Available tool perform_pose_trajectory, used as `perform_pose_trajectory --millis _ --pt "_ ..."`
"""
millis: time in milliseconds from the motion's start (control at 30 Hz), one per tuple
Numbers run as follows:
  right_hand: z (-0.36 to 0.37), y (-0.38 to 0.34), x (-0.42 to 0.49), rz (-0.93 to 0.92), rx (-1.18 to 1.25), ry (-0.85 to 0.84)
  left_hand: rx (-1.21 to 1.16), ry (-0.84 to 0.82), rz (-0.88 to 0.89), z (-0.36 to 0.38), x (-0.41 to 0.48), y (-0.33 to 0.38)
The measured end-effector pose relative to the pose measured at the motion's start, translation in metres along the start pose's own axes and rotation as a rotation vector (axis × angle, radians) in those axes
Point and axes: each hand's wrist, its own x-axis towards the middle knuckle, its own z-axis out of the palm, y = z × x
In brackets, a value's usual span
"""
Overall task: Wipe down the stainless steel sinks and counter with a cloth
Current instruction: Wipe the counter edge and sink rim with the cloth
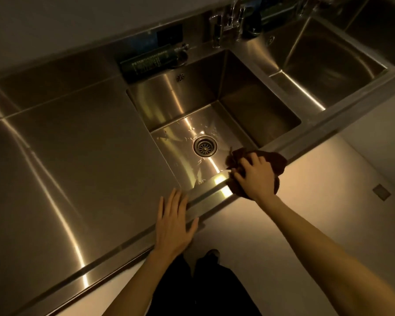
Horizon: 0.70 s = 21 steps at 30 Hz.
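Observation:
A dark brown cloth [276, 161] lies bunched on the front rim of the middle stainless steel sink [169, 106]. My right hand [254, 176] presses down on the cloth with its fingers curled over it, at the sink's near right corner. My left hand [172, 221] rests flat with straight fingers on the front edge of the steel counter [66, 156], just left of the sink. Water drops lie around the sink's round drain [205, 146]. A second sink [324, 60] sits to the right.
A dark green bottle [151, 61] lies on the ledge behind the sink. Taps and a dispenser [228, 21] stand at the back between the two sinks. The pale floor [328, 190] and my dark trousers [203, 286] show below the counter edge.

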Motion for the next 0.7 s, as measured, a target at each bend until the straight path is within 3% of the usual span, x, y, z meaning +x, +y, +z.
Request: perform_pose_trajectory --millis 167,333,567,700 --pt "0.014 -0.048 -0.025 -0.2 0.016 -0.034 0.015 0.024 -0.01 0.0 0.019 0.008" --pt "0.011 -0.015 -0.008 -0.225 0.025 -0.074 0.013 0.013 0.018 0.003 0.038 0.021" --pt "-0.007 0.091 0.048 0.13 0.019 -0.063 -0.001 0.005 0.018 0.006 0.05 0.034" --pt "-0.005 0.068 0.042 0.242 0.003 -0.003 -0.07 -0.015 0.034 0.015 0.061 0.043"
